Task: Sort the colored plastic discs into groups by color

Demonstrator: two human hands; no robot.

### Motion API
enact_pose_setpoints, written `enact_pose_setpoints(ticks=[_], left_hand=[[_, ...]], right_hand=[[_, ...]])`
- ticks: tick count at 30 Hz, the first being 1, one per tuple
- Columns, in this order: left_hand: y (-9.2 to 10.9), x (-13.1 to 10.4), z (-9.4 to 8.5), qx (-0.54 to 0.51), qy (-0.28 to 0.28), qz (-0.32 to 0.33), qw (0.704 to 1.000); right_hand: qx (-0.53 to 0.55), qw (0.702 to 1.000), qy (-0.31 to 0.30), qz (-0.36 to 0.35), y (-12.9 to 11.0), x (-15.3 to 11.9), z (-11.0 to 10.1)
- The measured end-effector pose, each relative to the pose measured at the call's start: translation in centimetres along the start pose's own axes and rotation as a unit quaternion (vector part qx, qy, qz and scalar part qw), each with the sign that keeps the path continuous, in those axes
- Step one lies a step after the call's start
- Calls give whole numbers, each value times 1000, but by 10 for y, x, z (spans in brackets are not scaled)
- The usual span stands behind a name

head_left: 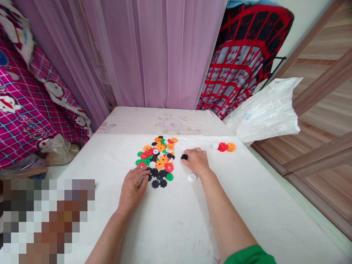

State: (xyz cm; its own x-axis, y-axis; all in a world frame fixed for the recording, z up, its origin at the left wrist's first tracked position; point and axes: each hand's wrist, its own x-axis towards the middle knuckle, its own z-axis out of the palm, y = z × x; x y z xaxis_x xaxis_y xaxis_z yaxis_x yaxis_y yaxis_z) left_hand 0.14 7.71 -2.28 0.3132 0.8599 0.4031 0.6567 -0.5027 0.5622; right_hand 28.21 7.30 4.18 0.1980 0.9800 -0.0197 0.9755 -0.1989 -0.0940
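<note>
A pile of notched plastic discs (161, 160) in orange, red, green, white and black lies on the white tablecloth. At the pile's near left edge, my left hand (134, 183) rests with its fingers stretched out and its thumb apart, fingertips at the black discs (158, 173). Right of the pile, my right hand (198, 161) is closed around a small stack of black discs (184, 157), gripped between thumb and fingers. Just below that hand sits a stack of white discs (192, 177).
Farther right on the table (247, 205) stand a red stack (222, 147), an orange stack (231, 147) and a white stack (214, 146) of discs. A white plastic bag (266, 110) hangs at the right edge. Purple curtains (165, 55) are behind.
</note>
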Motion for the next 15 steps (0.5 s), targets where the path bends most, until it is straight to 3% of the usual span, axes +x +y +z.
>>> enact_pose_setpoints(ticks=[11,15], left_hand=[[0,0,1,-1,1,-5,1000],[-2,0,2,-2,5,3,1000]], right_hand=[[19,1000,7,-5,-2,1,6],[58,998,21,-1,11,2,1]])
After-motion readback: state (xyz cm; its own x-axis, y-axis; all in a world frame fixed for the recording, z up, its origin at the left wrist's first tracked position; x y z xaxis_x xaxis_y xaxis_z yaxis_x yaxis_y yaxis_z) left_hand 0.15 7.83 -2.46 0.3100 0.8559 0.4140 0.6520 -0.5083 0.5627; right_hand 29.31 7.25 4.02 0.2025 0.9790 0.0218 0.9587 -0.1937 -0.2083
